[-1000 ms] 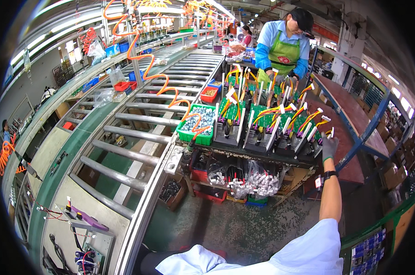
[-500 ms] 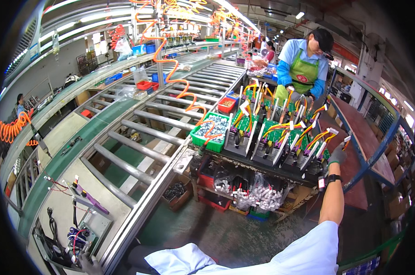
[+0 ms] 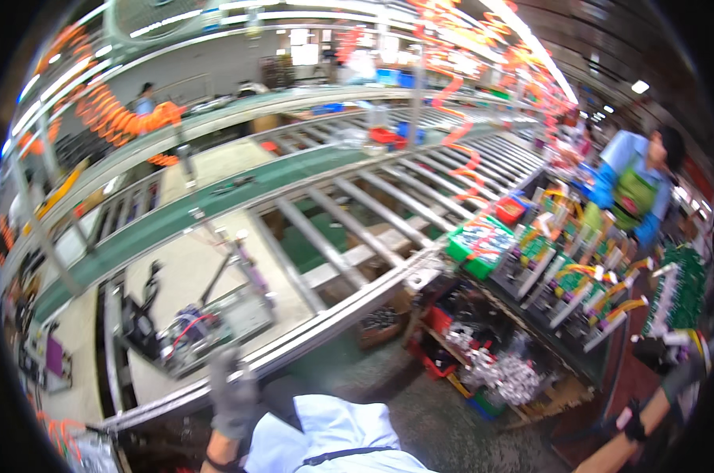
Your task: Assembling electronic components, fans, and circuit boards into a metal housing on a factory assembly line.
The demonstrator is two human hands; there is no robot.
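Note:
My right hand, in a grey glove, is closed at the lower end of a green circuit board with a pale metal plate, by its yellow-white wires. The board is lifted at the far right, clear of several similar upright boards on the bench. My left hand, also gloved, is raised beside the near conveyor rail with fingers stretched and nothing seen in it; motion blurs it. Close to it, an open metal chassis with a circuit board and wiring lies on a pale work board.
A green bin of small parts and a red bin stand at the bench's left end. Beneath are bags of white connectors. Conveyor rollers run away to the right. A co-worker stands behind the boards. Orange coiled hoses hang overhead.
My view has swung left. My right hand has lifted a circuit board away from the group on the bench. My left hand has moved off the chassis.

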